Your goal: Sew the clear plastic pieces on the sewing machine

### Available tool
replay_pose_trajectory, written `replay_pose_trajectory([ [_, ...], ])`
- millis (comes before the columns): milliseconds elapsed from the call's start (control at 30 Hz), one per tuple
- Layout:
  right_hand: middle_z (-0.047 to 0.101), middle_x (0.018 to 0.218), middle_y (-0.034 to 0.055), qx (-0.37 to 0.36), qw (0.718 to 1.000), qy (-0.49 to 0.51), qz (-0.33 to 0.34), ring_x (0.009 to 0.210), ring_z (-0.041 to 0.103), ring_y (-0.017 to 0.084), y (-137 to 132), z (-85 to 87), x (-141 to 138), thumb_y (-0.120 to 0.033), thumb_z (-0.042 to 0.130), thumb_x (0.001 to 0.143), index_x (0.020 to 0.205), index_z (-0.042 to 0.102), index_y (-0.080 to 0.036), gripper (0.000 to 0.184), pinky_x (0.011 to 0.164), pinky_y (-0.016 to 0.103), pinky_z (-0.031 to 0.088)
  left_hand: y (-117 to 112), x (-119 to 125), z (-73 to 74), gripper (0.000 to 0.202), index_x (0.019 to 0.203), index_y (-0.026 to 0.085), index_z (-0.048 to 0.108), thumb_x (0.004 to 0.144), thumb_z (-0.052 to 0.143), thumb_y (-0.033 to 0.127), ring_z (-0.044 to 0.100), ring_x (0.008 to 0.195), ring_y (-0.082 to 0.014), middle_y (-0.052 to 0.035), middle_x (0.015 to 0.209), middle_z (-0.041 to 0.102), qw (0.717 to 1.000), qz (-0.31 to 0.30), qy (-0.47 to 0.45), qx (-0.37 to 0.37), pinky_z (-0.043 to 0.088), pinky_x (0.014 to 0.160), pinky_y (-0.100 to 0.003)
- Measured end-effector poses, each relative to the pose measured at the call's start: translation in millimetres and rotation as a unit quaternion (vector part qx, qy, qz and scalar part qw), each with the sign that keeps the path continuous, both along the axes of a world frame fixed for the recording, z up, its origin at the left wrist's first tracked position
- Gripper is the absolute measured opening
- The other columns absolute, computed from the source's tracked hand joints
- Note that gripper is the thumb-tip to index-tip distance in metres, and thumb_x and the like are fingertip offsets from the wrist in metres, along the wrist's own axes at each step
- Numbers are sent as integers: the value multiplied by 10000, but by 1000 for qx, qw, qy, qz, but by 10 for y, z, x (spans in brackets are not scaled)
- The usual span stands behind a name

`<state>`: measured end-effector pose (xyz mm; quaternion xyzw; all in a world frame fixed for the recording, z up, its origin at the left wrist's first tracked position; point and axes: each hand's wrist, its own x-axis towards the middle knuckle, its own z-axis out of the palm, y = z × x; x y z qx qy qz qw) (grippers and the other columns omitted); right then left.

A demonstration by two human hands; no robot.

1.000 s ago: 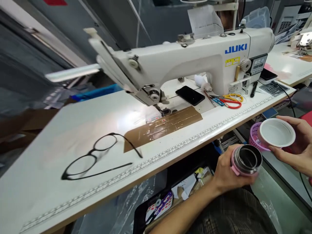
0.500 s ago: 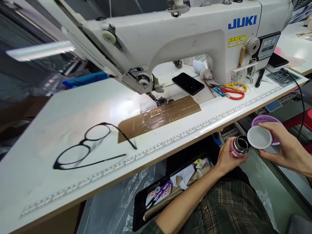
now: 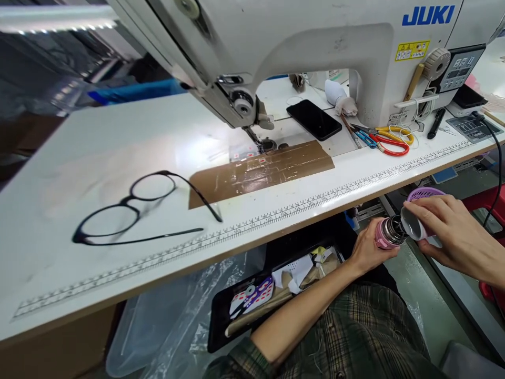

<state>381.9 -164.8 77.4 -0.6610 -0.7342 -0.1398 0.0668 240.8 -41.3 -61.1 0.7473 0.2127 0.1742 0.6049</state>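
Note:
Below the table's front edge, my left hand (image 3: 370,246) is wrapped round a pink thermos flask (image 3: 382,237) with a bare steel neck. The flask leans to the right, its mouth facing the cup. My right hand (image 3: 453,231) grips a small cup-shaped lid (image 3: 412,225), pale grey inside, between thumb and fingers. The lid is tilted, its rim close against the flask's mouth. Whether liquid passes between them I cannot make out.
A JUKI sewing machine (image 3: 315,42) stands on the white table (image 3: 98,142). Black-framed glasses (image 3: 128,199), a phone (image 3: 314,120) and scissors (image 3: 389,142) lie on it. Under the edge are a black tray of scraps (image 3: 216,321) and a purple basket (image 3: 424,193).
The lid has tipped from facing me toward the flask and come closer to its mouth. The flask leans further right. My view has shifted, with the machine now higher in the frame.

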Motion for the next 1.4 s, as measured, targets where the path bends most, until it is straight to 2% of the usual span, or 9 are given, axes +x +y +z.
replay_pose_trajectory([
  [333, 573, 1203, 169, -47, 997, 40, 35, 1105, 530, 319, 138, 39, -73, -1, 475, 761, 1463, 381, -143, 723, 879, 458, 518, -19, -15, -22, 648, 1211, 220, 560, 634, 843, 299, 686, 990, -223, -17, 1103, 703, 999, 8, -29, 13, 561, 922, -361],
  [433, 587, 1178, 173, -44, 997, 42, 43, 1048, 542, 309, 167, 113, -85, 6, 472, 753, 1397, 428, -95, 653, 857, 435, 516, -19, -16, -25, 659, 1213, 214, 560, 625, 850, 282, 683, 1002, -222, -22, 1115, 700, 999, 13, -33, 18, 559, 924, -349],
  [567, 628, 1179, 144, -82, 994, -12, 73, 1047, 550, 305, 209, 171, -93, 37, 429, 738, 1186, 575, -158, 510, 815, 426, 486, -35, 2, -42, 670, 1210, 216, 559, 619, 865, 291, 683, 1005, -228, -19, 1101, 698, 999, 5, -36, 26, 561, 918, -352],
  [867, 671, 1015, 100, -178, 974, 52, 134, 845, 619, 215, 271, -43, -133, 45, 484, 723, 1141, 622, -186, 497, 717, 336, 529, -80, 44, -174, 715, 1157, 219, 578, 538, 928, 290, 698, 1063, -252, -40, 1151, 700, 998, -34, -45, 38, 570, 970, -366],
  [1033, 700, 848, 165, -196, 980, -24, 36, 646, 674, 267, 274, -121, -236, -259, 547, 913, 1166, 635, -76, 324, 506, 339, 511, -129, 54, -294, 749, 1139, 206, 596, 501, 954, 368, 705, 1075, -291, -66, 1116, 717, 992, -63, -75, 78, 559, 1020, -427],
  [1133, 643, 610, 153, -282, 953, -52, -95, 495, 646, 323, 294, -118, -315, -427, 440, 999, 1005, 674, -61, 434, 421, 364, 444, -179, 54, -324, 763, 1181, 228, 592, 505, 938, 308, 709, 1079, -283, -52, 1135, 723, 990, -72, -73, 99, 552, 1039, -429],
  [1200, 625, 563, 126, -325, 933, -42, -149, 499, 658, 342, 271, -107, -312, -465, 424, 1003, 1062, 664, -48, 485, 451, 390, 476, -197, 48, -323, 768, 1188, 233, 595, 504, 939, 300, 708, 1082, -285, -50, 1138, 725, 989, -79, -68, 102, 556, 1035, -432],
  [1300, 728, 905, 193, -277, 959, 0, -53, 832, 730, 370, 168, -84, -229, -461, 561, 911, 1366, 522, -52, 613, 649, 461, 583, -197, 37, -318, 788, 1214, 216, 590, 522, 944, 347, 694, 1121, -302, -76, 1198, 708, 989, -85, -83, 91, 565, 1020, -440],
  [1400, 672, 1215, 200, -192, 974, 28, 112, 1106, 663, 322, 83, -49, -179, -171, 604, 753, 1367, 514, -117, 623, 881, 439, 576, -205, 33, -349, 801, 1230, 196, 578, 533, 942, 352, 690, 1127, -301, -93, 1220, 695, 989, -80, -94, 77, 576, 999, -421],
])
